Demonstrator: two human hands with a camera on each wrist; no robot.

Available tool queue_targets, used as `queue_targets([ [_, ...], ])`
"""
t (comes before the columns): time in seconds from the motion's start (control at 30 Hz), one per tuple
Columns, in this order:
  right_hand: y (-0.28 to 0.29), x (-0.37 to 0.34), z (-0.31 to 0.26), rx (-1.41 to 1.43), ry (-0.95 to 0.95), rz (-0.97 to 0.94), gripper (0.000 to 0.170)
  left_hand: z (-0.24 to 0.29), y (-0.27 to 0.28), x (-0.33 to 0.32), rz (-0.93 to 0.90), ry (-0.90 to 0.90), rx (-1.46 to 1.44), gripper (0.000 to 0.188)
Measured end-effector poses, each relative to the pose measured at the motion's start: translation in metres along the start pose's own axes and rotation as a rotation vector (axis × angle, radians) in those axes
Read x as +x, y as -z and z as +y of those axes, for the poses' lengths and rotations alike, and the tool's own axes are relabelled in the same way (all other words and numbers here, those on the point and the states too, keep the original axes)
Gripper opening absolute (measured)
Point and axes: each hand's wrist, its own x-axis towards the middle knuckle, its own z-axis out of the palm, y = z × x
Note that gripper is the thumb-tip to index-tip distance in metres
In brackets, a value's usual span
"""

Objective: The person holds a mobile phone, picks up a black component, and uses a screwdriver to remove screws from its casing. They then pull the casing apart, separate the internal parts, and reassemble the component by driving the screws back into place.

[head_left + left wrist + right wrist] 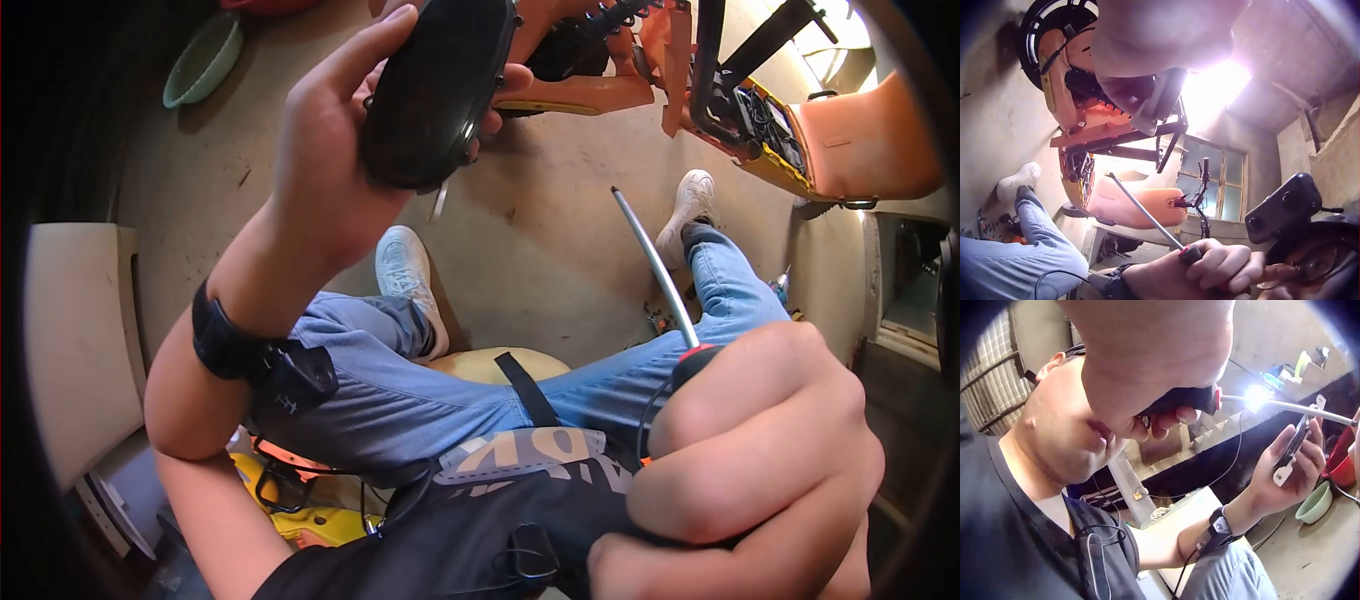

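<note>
My left hand grips a glossy black oval part, raised at the top of the head view. Metal tabs with holes stick out from its ends in the right wrist view. In my right hand is a screwdriver, its long steel shaft aimed up and away from me. The fingers wrap its black and red handle. The screwdriver's tip stands apart from the black part in the head view. Much of the left hand is blurred by closeness in the left wrist view.
An orange vehicle with exposed wiring stands ahead and to the right. A pale green basin sits on the floor at the far left. A white cabinet stands left, with a yellow item beside me. Small tools lie near my leg.
</note>
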Motion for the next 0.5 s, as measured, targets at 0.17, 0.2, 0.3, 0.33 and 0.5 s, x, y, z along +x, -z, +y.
queue_targets([
  [0.17, 0.002, 0.009, 0.025, -0.226, -0.204, 0.105, 0.013, -0.004, -0.010, -0.001, 0.124, -0.058, 0.019, 0.058],
  [0.2, 0.006, 0.000, 0.021, -0.264, -0.356, 0.168, 0.019, -0.004, -0.011, -0.002, 0.127, -0.048, 0.037, 0.058],
  [0.3, 0.018, -0.026, 0.030, -0.333, -0.550, 0.405, 0.044, -0.005, -0.017, 0.000, 0.218, -0.063, 0.028, 0.059],
  [0.33, 0.016, -0.030, 0.031, -0.351, -0.684, 0.574, 0.052, -0.003, -0.017, 0.001, 0.222, -0.054, 0.054, 0.059],
  [0.5, 0.030, -0.065, 0.055, -0.258, -0.796, 0.805, 0.052, 0.000, -0.006, 0.005, 0.149, 0.042, 0.009, 0.062],
])
